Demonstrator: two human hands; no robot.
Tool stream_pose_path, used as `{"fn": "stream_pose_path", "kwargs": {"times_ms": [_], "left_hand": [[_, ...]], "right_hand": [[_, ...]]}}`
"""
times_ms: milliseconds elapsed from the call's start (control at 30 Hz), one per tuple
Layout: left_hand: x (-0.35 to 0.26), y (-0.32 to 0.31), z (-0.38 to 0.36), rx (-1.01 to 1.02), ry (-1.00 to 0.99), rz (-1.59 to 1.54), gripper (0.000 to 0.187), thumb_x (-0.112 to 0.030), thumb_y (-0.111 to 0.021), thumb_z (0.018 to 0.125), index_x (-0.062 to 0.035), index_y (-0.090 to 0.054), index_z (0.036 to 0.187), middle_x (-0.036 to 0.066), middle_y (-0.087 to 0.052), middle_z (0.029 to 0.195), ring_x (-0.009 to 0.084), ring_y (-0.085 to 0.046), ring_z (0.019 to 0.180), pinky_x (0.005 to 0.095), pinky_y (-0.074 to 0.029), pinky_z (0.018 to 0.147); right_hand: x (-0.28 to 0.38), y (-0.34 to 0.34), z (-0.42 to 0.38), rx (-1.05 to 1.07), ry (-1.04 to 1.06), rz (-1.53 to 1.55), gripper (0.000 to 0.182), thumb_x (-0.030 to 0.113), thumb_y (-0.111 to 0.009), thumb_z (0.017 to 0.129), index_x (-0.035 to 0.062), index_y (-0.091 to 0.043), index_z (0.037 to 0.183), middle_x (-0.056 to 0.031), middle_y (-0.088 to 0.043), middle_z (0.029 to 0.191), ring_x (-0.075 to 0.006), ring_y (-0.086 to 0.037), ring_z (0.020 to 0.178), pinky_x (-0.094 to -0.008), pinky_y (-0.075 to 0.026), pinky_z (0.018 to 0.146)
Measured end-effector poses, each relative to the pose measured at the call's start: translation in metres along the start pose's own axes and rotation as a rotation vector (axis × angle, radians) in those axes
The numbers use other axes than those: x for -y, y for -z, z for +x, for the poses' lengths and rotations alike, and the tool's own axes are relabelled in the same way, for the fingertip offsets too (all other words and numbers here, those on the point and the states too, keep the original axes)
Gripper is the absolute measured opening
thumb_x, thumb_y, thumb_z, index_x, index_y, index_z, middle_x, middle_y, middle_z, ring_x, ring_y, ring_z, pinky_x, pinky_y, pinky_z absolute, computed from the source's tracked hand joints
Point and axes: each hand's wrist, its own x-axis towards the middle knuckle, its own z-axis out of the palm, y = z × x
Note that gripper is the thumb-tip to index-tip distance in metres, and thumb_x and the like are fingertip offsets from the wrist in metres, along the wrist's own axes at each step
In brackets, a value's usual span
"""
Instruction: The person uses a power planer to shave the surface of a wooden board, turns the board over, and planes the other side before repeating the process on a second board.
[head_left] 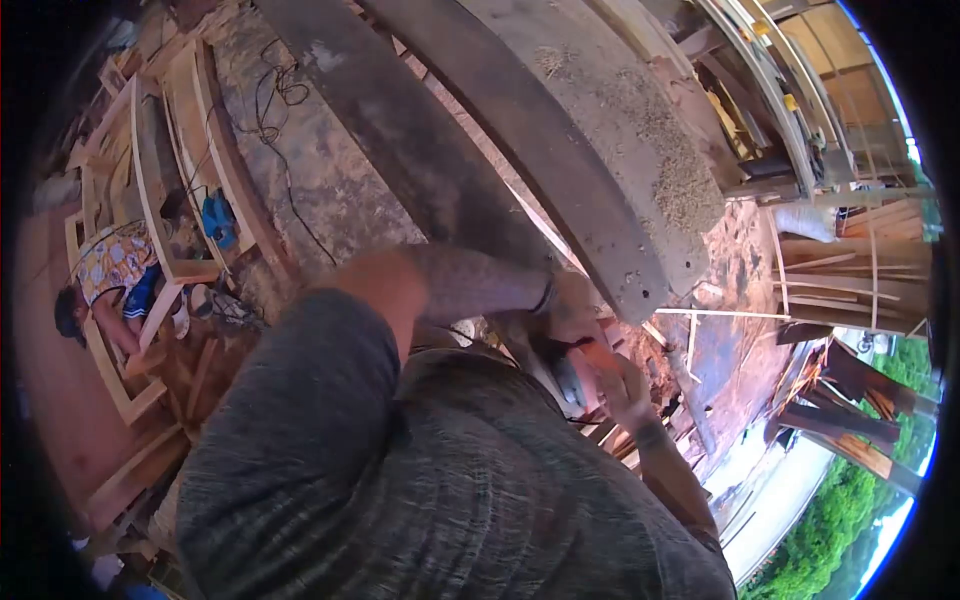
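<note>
Both my hands meet at a small orange-red piece beside the dark beams

The small orange-red piece (598, 356) is between my hands, near the lower ends of two long, dark grey wooden beams (440, 175). My right hand (626, 392) grips this piece with the fingers bent around its side. My left hand (574, 306), with a dark band (545, 294) at the wrist, is curled at the other end of it; the picture is blurred here, so I cannot tell if it also grips. Pale sawdust (685, 170) lies on the grey surface (600, 90) beside the beams. On my left side, a thin black cable (285, 165) runs over the dusty ground (325, 185). Farther left, another person (115, 265) in a patterned shirt is at a pale wooden frame (150, 190), and a bright blue object (218, 220) is near.
</note>
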Motion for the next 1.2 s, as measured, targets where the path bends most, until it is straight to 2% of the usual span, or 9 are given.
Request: {"fn": "stream_pose_path", "kwargs": {"times_ms": [133, 400, 500, 600, 767, 900, 1067, 1133, 1200], "left_hand": [[0.037, 0.041, -0.028, 0.234, -0.085, -0.059, 0.023, -0.036, -0.063, 0.091, -0.0189, -0.069, 0.105, 0.007, -0.074, 0.088, 0.031, -0.072, 0.082, 0.0493, -0.057, 0.072], [0.025, 0.098, -0.228, -0.695, 0.684, 0.051, 0.023, -0.028, -0.065, 0.098, -0.0093, -0.066, 0.112, 0.015, -0.07, 0.103, 0.0352, -0.068, 0.093, 0.0489, -0.053, 0.085], [-0.007, 0.088, -0.326, -0.607, 1.25, 0.045, 0.024, -0.027, -0.062, 0.101, -0.0069, -0.066, 0.114, 0.017, -0.069, 0.103, 0.0357, -0.067, 0.097, 0.049, -0.052, 0.086], [-0.05, 0.023, -0.418, -0.488, 1.326, 0.246, 0.024, -0.03, -0.06, 0.1, -0.0109, -0.067, 0.112, 0.018, -0.07, 0.097, 0.0399, -0.068, 0.095, 0.0557, -0.053, 0.085], [-0.168, -0.068, -0.478, -0.146, 1.741, -0.159, 0.03, -0.035, -0.06, 0.1, -0.0101, -0.067, 0.115, 0.02, -0.071, 0.099, 0.0417, -0.067, 0.099, 0.0567, -0.052, 0.085], [-0.231, -0.114, -0.492, -0.066, 1.885, -0.376, 0.035, -0.039, -0.06, 0.1, -0.0093, -0.068, 0.118, 0.021, -0.072, 0.1, 0.043, -0.067, 0.102, 0.0575, -0.052, 0.086], [-0.25, -0.144, -0.515, -0.111, 1.966, -0.379, 0.045, -0.044, -0.06, 0.1, -0.0053, -0.067, 0.122, 0.023, -0.072, 0.107, 0.044, -0.068, 0.102, 0.0569, -0.052, 0.088], [-0.237, -0.185, -0.545, -0.154, 1.93, -0.324, 0.051, -0.048, -0.059, 0.099, -0.0037, -0.066, 0.123, 0.024, -0.072, 0.108, 0.0439, -0.068, 0.103, 0.0561, -0.052, 0.09], [-0.211, -0.138, -0.536, -0.015, 1.955, -0.412, 0.053, -0.05, -0.058, 0.099, -0.0039, -0.066, 0.124, 0.026, -0.072, 0.11, 0.0446, -0.068, 0.105, 0.0561, -0.052, 0.092]], "right_hand": [[0.044, -0.01, 0.061, 0.136, -0.188, 0.084, 0.041, 0.024, -0.054, 0.106, -0.0082, -0.058, 0.131, -0.0091, -0.065, 0.072, -0.016, -0.063, 0.061, -0.033, -0.053, 0.058], [0.136, -0.065, 0.211, 0.216, -0.142, -0.116, 0.042, 0.036, -0.054, 0.105, -0.0034, -0.067, 0.105, -0.014, -0.063, 0.065, -0.0216, -0.068, 0.062, -0.0391, -0.051, 0.057], [0.176, -0.09, 0.265, 0.257, -0.195, -0.052, 0.048, 0.04, -0.052, 0.106, -0.004, -0.065, 0.092, -0.017, -0.061, 0.062, -0.0268, -0.069, 0.064, -0.0426, -0.051, 0.058], [0.176, -0.126, 0.333, 0.176, 0.169, -0.188, 0.045, 0.039, -0.052, 0.105, -0.002, -0.066, 0.092, -0.0177, -0.063, 0.066, -0.0282, -0.07, 0.066, -0.0447, -0.051, 0.06], [0.225, -0.19, 0.452, 0.123, 0.584, -0.246, 0.032, 0.035, -0.053, 0.101, 0.0073, -0.07, 0.097, -0.0212, -0.07, 0.084, -0.0356, -0.069, 0.07, -0.0482, -0.052, 0.063], [0.246, -0.247, 0.581, 0.166, 0.88, -0.675, 0.042, 0.019, -0.065, 0.089, 0.009, -0.059, 0.13, -0.0219, -0.068, 0.099, -0.0434, -0.068, 0.087, -0.0527, -0.055, 0.08], [0.299, -0.309, 0.692, 0.238, 0.654, -0.419, 0.03, 0.026, -0.059, 0.098, 0.0091, -0.065, 0.122, -0.0126, -0.066, 0.086, -0.0352, -0.063, 0.064, -0.0476, -0.055, 0.067], [0.282, -0.319, 0.735, 0.377, 0.694, -0.424, 0.032, 0.029, -0.058, 0.101, 0.0103, -0.065, 0.126, -0.0127, -0.067, 0.098, -0.0313, -0.065, 0.076, -0.0459, -0.055, 0.072], [0.264, -0.301, 0.726, 0.426, 0.812, -0.585, 0.034, 0.029, -0.058, 0.101, 0.0098, -0.064, 0.128, -0.0149, -0.069, 0.111, -0.0295, -0.068, 0.092, -0.0449, -0.056, 0.079]]}}
